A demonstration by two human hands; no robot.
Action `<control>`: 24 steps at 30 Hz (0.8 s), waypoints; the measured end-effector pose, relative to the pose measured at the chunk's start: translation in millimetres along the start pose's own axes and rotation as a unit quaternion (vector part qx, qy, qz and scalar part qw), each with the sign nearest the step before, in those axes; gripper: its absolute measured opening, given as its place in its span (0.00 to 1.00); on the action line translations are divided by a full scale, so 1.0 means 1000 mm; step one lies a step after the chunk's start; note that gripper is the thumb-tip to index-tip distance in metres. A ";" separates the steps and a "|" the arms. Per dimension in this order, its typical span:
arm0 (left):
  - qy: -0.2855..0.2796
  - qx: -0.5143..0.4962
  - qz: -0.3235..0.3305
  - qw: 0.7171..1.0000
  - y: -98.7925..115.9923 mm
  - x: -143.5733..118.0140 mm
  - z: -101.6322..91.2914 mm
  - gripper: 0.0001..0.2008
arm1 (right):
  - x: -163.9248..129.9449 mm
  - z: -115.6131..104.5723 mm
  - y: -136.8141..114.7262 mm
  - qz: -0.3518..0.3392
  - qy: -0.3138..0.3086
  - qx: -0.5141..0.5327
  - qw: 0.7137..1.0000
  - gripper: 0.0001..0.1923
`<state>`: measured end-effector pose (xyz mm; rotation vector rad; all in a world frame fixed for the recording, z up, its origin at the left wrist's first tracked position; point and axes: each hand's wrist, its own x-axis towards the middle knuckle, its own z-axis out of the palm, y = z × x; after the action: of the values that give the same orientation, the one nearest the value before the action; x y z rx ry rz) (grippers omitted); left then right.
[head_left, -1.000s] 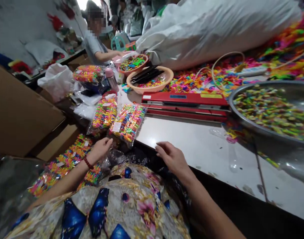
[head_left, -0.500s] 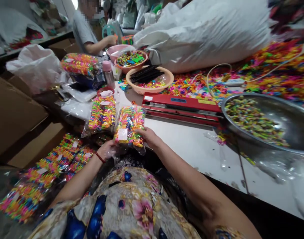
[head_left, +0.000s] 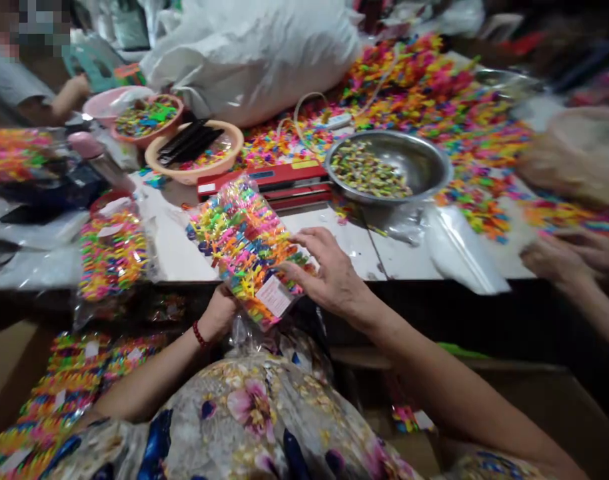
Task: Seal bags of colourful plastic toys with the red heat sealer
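Observation:
A clear plastic bag [head_left: 247, 243] packed with rows of small multicoloured plastic pieces is tilted up in front of me, with a white label near its lower end. My left hand [head_left: 218, 313], with a red bead bracelet at the wrist, grips the lower left edge from beneath; its fingertips are hidden. On the bag's right side, my right hand [head_left: 329, 273] holds it between thumb and fingers. Another packed bag [head_left: 113, 257] lies to the left at the table edge. Behind the held bag is a red heat sealer [head_left: 289, 180], partly covered.
A steel bowl [head_left: 419, 157] of small pieces, a peach basin [head_left: 194, 175] with black strips and a large white sack [head_left: 254, 67] stand behind. Loose pieces [head_left: 414, 80] spread across the table. A co-worker's hand [head_left: 559, 260] is at right. Several packed bags [head_left: 59, 393] lie low left.
My view has swung right, bringing a co-worker's hands into sight. The held bag is now tilted and closer, and my right hand's fingers are spread more along its side.

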<state>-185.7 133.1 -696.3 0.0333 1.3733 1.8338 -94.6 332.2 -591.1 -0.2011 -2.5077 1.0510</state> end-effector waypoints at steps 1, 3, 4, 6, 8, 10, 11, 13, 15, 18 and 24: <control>-0.017 0.014 0.009 1.000 0.002 0.004 0.018 0.22 | -0.007 -0.015 -0.002 -0.012 0.010 -0.031 0.999 0.20; -0.053 0.052 0.026 0.997 0.004 0.011 0.053 0.19 | -0.023 -0.044 -0.002 0.012 0.038 -0.075 0.996 0.21; -0.070 0.079 0.035 0.994 0.003 0.013 0.071 0.17 | -0.032 -0.057 0.000 0.040 0.058 -0.083 0.994 0.22; -0.112 0.144 0.057 0.982 -0.005 0.016 0.106 0.14 | -0.054 -0.084 0.006 0.116 0.111 -0.064 0.985 0.20; -0.160 0.195 0.087 0.964 -0.019 0.015 0.139 0.12 | -0.081 -0.111 0.011 0.192 0.175 -0.020 0.965 0.20; -0.216 0.215 0.106 0.946 -0.038 0.008 0.171 0.12 | -0.112 -0.137 0.013 0.252 0.248 -0.001 0.935 0.19; -0.249 0.217 0.107 0.938 -0.048 0.002 0.186 0.11 | -0.129 -0.150 0.012 0.276 0.280 -0.005 0.919 0.17; -0.320 0.215 0.090 0.918 -0.070 -0.013 0.213 0.12 | -0.164 -0.171 0.007 0.324 0.328 -0.020 0.887 0.13; -0.388 0.220 0.072 0.892 -0.092 -0.028 0.234 0.12 | -0.200 -0.187 0.002 0.373 0.360 -0.024 0.855 0.09; -0.455 0.263 0.066 0.848 -0.126 -0.048 0.257 0.15 | -0.252 -0.196 0.000 0.434 0.412 -0.020 0.801 0.06; -0.468 0.313 -0.068 0.823 -0.196 -0.078 0.263 0.13 | -0.336 -0.176 0.011 0.525 0.487 -0.035 0.697 0.08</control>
<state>104.5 304.5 -714.9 1.0133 1.1073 0.9005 284.2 358.0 -594.4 -1.8219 -1.2825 0.7783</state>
